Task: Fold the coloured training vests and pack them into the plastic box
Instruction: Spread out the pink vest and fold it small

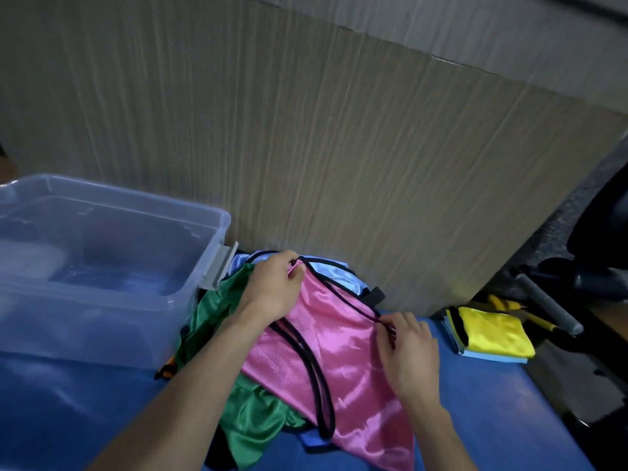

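Pink satin-like fabric, light, limp and probably slippery, is making up the pink vest (339, 351) lying atop the pile of vests (251, 413) at six o'clock, with the plastic box (112, 266) at nine o'clock; the black-bound shoulder edges are likely offering the surest hold. The left hand (272, 290) and right hand (407, 351) are each pinching that binding with thumb and fingertips closed on it.

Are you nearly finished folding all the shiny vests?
Not yet. Two folded vests, yellow on blue, lie stacked at the right. The left hand and right hand each pinch the pink vest by its black trim. Crumpled green vests wait underneath. Whether the plastic box holds any vests is unclear.
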`<state>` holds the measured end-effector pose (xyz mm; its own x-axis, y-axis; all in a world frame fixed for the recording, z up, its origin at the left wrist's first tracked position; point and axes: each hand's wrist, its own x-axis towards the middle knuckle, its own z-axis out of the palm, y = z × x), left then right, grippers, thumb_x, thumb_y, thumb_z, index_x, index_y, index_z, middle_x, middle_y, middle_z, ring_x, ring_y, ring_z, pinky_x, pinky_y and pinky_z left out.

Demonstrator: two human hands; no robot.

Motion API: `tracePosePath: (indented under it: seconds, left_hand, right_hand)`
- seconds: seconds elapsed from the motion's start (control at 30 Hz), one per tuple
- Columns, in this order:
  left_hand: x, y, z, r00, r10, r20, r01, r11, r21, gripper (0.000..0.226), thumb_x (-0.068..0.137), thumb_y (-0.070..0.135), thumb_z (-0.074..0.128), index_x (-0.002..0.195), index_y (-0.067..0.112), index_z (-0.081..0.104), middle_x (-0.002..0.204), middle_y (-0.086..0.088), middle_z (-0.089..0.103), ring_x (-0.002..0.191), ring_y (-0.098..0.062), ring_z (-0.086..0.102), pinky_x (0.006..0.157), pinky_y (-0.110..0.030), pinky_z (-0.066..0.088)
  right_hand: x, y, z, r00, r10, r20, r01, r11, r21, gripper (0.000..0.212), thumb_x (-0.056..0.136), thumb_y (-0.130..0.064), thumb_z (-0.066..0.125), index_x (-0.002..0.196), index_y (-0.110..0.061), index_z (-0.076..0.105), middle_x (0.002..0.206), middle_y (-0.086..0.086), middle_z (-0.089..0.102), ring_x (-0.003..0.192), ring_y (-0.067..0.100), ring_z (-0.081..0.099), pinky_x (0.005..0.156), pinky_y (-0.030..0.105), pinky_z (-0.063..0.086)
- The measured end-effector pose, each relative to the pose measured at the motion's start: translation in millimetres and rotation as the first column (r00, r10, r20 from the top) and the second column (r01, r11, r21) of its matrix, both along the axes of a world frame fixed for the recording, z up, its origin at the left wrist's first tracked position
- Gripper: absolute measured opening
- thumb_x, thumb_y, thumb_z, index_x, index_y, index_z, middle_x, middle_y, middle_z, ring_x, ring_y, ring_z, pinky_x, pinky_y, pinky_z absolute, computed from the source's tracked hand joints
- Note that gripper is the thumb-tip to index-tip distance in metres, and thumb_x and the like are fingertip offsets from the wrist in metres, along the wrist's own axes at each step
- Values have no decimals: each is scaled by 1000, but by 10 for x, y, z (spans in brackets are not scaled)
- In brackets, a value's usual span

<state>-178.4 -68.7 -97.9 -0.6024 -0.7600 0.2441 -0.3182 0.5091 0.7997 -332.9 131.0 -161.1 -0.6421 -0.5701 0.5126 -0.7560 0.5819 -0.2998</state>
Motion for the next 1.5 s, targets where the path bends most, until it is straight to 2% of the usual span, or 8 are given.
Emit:
tracePosePath:
  seconds: [0.2, 0.63, 0.77, 0.87, 1.0, 1.1, 1.3, 1.5]
  left_hand:
    - [-7, 44, 96, 997, -62, 40, 62, 998, 0, 5, 100, 37, 55, 103, 36, 59, 86, 7, 66, 75, -18, 64, 75, -38, 54]
    - [-261, -134, 80, 999, -37, 34, 40, 996, -75, 24, 104, 16, 49, 91, 29, 65, 99, 5, 71, 94, -15, 65, 87, -30, 50]
    - [-291, -265, 109, 1000, 15, -25, -21, 973, -229, 22, 101, 10, 53, 106, 20, 71, 102, -2, 67, 94, -20, 63, 84, -31, 48]
    - [-225, -245, 43, 984, 75, 162, -4, 917, -399, 32, 102, 22, 55, 134, 22, 60, 124, -4, 55, 115, -25, 47, 97, -41, 43]
    - [-130, 70, 62, 999, -34, 31, 46, 790, -612, 22, 96, 24, 63, 117, 23, 66, 114, 5, 56, 104, -22, 48, 87, -44, 48]
    - [-102, 227, -38, 967, -169, 193, 252, 769, -588, 34, 94, 48, 44, 111, 31, 68, 111, 12, 60, 104, -19, 54, 93, -44, 45]
    - [-27, 99, -366, 873, -127, 471, 368, 804, -467, 76, 86, 77, 13, 149, 46, 42, 160, 11, 34, 147, -21, 26, 122, -45, 9]
    - [38, 42, -445, 866, -171, 470, 394, 811, -433, 78, 89, 81, 4, 156, 47, 26, 168, 11, 13, 155, -16, 6, 125, -40, -7]
  right_hand:
    - [-73, -101, -91, 983, 80, 164, -56, 988, -147, 15, 101, -23, 56, 87, -28, 58, 85, -15, 57, 86, 17, 50, 77, 41, 44]
    - [-188, -105, 1, 948, 161, 275, -102, 971, -215, 32, 98, -52, 45, 72, -34, 49, 67, -12, 59, 74, 9, 56, 82, 51, 48]
    - [-137, -97, 56, 974, 115, 196, -40, 936, -349, 12, 99, -35, 60, 87, -31, 64, 87, -16, 59, 90, 18, 53, 83, 46, 45]
    - [-145, 47, 46, 970, 1, 245, 78, 947, -313, 13, 95, -36, 63, 92, -23, 65, 90, -9, 59, 93, 23, 55, 84, 45, 46]
    - [-174, 333, 2, 754, -170, 634, 258, 965, -48, 41, 97, -50, 57, 104, -10, 63, 95, 4, 65, 91, 26, 62, 73, 33, 45]
    - [-64, 420, -11, 491, -134, 860, 224, 974, 24, 49, 95, -53, 61, 93, -5, 63, 75, 5, 60, 66, 22, 60, 49, 28, 48]
    - [-19, 397, -36, 450, -96, 888, 291, 956, -45, 49, 90, -54, 67, 78, -8, 55, 68, 5, 49, 57, 19, 45, 50, 25, 33]
    - [-29, 254, -8, 323, 80, 943, 483, 843, -237, 53, 78, -52, 82, 97, -4, 71, 94, 12, 75, 88, 30, 72, 74, 38, 59]
